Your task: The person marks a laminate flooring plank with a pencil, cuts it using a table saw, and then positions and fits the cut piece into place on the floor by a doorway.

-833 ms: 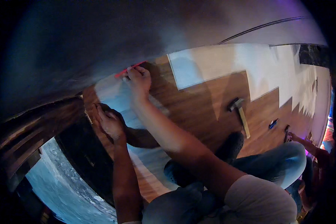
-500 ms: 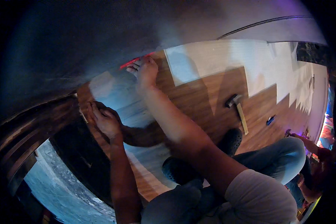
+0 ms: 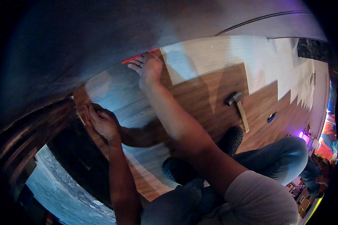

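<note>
My left hand (image 3: 101, 123) lies on the wood-look floor planks (image 3: 210, 93) near their left end, fingers stretched out along the edge. My right hand (image 3: 151, 70) reaches to the far side, where the planks meet the dark wall. A thin red stick (image 3: 130, 60) lies along that wall edge at its fingertips. The fingers bend toward it and seem to hold it, though the palm hides part of the contact. On the planks to the right rests a hammer (image 3: 239, 109) with a pale handle, beside my dark perforated shoe (image 3: 231, 139).
White underlay (image 3: 210, 56) shows beyond the stepped plank ends. A small blue tool (image 3: 272, 117) lies farther right. To the left are a dark wooden frame (image 3: 33, 129) and a bluish grey floor (image 3: 60, 191). The dark wall (image 3: 82, 45) runs along the far side.
My right hand and the red stick have shifted slightly right along the wall. My left hand stays at the plank end. The person at the far right has mostly passed out of sight.
</note>
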A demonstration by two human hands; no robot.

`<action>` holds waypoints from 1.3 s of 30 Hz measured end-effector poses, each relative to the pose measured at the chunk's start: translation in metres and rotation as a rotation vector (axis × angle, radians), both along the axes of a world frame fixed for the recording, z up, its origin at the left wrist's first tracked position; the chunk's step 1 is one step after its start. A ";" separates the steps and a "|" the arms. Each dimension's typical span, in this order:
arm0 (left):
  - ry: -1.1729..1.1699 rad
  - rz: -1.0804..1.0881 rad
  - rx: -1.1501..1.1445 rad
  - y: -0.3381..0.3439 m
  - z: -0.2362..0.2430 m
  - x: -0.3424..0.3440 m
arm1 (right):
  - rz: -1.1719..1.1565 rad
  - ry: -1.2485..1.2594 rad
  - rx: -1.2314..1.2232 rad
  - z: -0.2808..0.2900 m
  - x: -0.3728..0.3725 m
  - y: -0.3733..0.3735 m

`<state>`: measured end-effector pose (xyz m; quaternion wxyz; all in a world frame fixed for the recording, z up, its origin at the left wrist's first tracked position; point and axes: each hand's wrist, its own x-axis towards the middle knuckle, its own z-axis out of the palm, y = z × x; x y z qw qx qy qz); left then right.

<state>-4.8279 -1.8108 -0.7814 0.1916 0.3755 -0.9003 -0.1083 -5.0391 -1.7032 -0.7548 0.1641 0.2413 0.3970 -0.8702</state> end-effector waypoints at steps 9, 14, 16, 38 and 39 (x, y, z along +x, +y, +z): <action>-0.014 0.059 0.178 0.006 0.010 -0.003 | 0.022 -0.026 0.031 0.007 -0.005 0.009; -0.018 0.042 0.113 0.000 0.002 -0.001 | 0.146 -0.041 -0.054 0.003 0.012 -0.009; -0.016 0.052 0.152 0.002 0.003 -0.002 | 0.209 -0.118 -0.035 0.006 0.022 -0.023; -0.111 -0.081 0.187 -0.002 0.007 0.003 | 0.475 -0.089 -0.237 0.010 0.116 -0.134; -0.169 -0.075 0.215 -0.004 0.000 0.005 | 0.548 -0.073 -0.226 0.009 0.118 -0.127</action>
